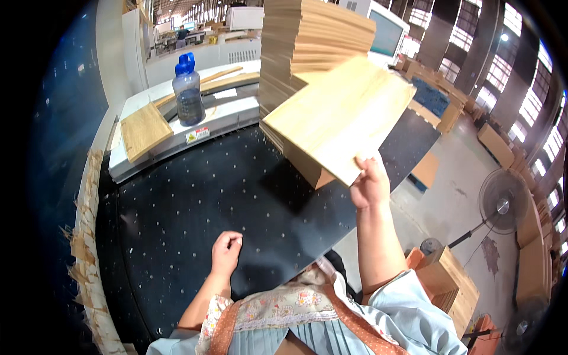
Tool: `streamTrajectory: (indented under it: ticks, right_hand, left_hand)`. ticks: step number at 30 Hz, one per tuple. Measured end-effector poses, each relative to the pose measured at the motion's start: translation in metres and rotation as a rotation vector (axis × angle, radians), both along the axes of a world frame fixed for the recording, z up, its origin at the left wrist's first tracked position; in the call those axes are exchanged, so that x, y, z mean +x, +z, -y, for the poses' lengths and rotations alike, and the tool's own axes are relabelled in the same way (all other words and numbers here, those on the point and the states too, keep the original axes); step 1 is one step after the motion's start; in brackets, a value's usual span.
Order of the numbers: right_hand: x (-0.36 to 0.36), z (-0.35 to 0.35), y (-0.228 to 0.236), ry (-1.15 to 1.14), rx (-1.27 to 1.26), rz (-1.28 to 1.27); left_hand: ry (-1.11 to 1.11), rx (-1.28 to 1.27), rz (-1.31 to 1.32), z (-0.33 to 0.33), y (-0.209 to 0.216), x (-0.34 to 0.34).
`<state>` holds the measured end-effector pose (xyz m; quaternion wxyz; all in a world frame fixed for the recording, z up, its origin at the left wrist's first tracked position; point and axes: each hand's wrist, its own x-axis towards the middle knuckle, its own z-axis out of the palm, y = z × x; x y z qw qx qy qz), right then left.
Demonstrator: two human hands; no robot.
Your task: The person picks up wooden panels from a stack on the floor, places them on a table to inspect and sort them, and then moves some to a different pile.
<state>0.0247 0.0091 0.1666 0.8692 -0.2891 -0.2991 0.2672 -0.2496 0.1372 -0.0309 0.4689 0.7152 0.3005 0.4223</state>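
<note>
My right hand (371, 181) grips the near corner of a pale wood-grain board (343, 112), thumb on top and the other fingers out of sight beneath. The board is tilted, and its far part lies over or against a tall stack of boards (325, 35); whether it touches the stack I cannot tell. Over the black table (195, 201) with its pale dots, my left hand (226, 253) is loosely curled, apart from the board. No object shows in its fingers.
A blue-capped water bottle (189, 94) and a small wooden board (145, 131) rest on the white machine ledge (231, 115) at the back left. To the right are a standing fan (503, 201) and a lower board stack (452, 290). A monitor (387, 32) stands behind the tall stack.
</note>
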Motion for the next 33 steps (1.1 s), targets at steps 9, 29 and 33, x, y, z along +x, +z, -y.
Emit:
streamTrajectory:
  ticks: [9,29,33]
  right_hand:
    - [-0.046,0.032,-0.042,0.25,-0.059,0.14]
    - [-0.064,0.024,-0.095,0.518,-0.214,0.076]
    - [-0.061,0.023,-0.096,0.516,-0.194,0.064]
  left_hand:
    - [-0.17,-0.29,0.561,0.004,0.108,-0.001]
    - [-0.562,-0.549,0.761,0.043,0.131,-0.03]
    - [-0.596,-0.537,0.766,0.037,0.128,-0.027]
